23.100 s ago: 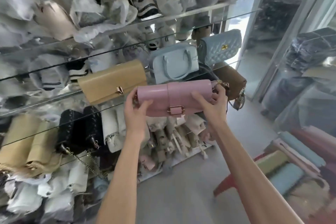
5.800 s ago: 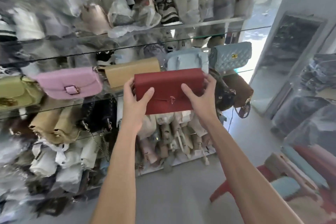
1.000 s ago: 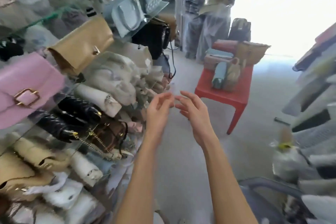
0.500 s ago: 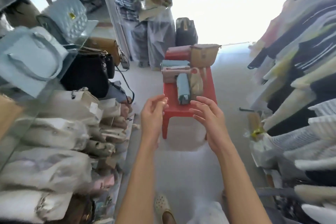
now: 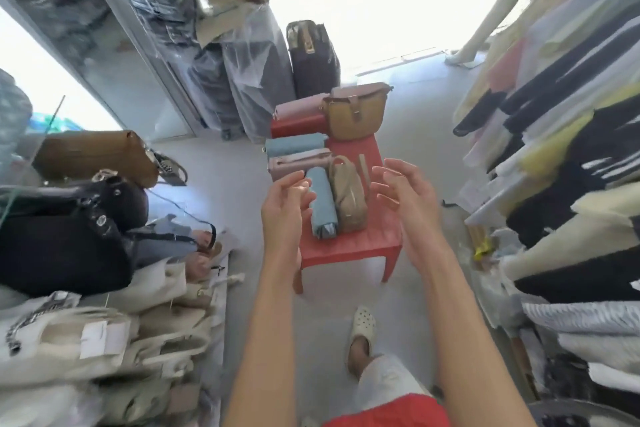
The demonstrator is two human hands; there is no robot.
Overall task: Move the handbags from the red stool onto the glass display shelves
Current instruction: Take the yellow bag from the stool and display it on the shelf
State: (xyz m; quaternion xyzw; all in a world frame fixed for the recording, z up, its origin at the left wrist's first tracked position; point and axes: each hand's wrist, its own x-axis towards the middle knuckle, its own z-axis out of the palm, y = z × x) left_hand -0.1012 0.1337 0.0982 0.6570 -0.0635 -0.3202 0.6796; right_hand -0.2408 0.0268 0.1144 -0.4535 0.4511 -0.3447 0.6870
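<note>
In the head view, the left hand (image 5: 284, 204) and the right hand (image 5: 405, 194) hovered above the red stool (image 5: 349, 246), both empty with fingers loosely spread. The handbags stayed on the stool: a blue bag (image 5: 322, 206) beside a beige bag (image 5: 348, 198) between the hands, a tan saddle bag (image 5: 355, 114) at twelve o'clock. A black bag (image 5: 65, 236) sat at nine o'clock.
</note>
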